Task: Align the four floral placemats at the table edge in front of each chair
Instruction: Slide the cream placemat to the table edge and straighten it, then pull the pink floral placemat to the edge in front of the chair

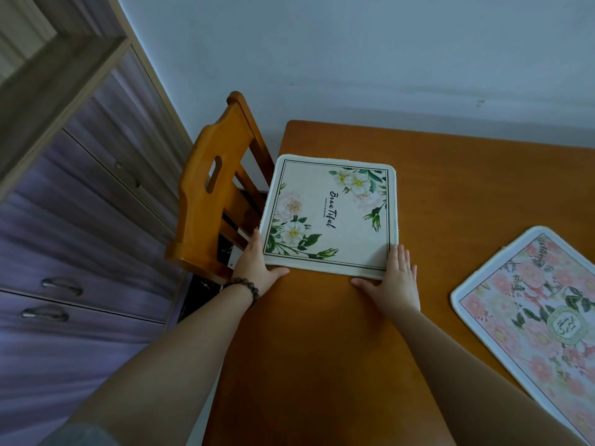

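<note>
A cream placemat [331, 217] with white flowers and the word "Beautiful" lies on the wooden table [322, 349], along its left edge, facing an orange wooden chair [209, 201]. My left hand [257, 265] rests flat at the mat's near left corner, thumb along its near edge. My right hand [392, 281] lies flat at the near right corner, fingers spread, touching the mat's edge. A second placemat [528, 310] with pink flowers lies at an angle on the table's right side, partly out of view.
A purple-grey drawer cabinet [80, 252] with metal handles stands left of the chair. A pale wall [354, 59] runs behind the table. Bare wood lies between the two mats.
</note>
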The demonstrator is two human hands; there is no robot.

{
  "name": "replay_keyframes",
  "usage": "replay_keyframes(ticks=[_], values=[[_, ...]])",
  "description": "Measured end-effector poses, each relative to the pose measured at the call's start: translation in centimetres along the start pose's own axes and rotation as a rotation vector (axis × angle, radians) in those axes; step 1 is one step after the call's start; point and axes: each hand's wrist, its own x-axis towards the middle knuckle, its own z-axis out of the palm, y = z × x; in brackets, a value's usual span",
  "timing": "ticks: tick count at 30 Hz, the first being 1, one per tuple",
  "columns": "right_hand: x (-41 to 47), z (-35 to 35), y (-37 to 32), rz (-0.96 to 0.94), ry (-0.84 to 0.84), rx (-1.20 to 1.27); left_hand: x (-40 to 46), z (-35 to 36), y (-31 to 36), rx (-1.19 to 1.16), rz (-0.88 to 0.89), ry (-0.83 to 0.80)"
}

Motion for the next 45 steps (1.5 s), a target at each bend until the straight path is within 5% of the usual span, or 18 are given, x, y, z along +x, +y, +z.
replay_keyframes(ticks=[17,29,45], values=[[-3.4,-2.3,0.5,0.038,-0.055,0.122,-3.5,-1.5,1.0,0.175,0.047,0.022],[-12.4,-4.8,0.7,0.049,0.089,0.083,-13.0,-1.7,3.7,0.269,0.168,0.125],[-22.3,-8.3,8.5,0.295,0.238,0.052,-20.1,6.2,11.8,0.38,0.491,-0.094]])
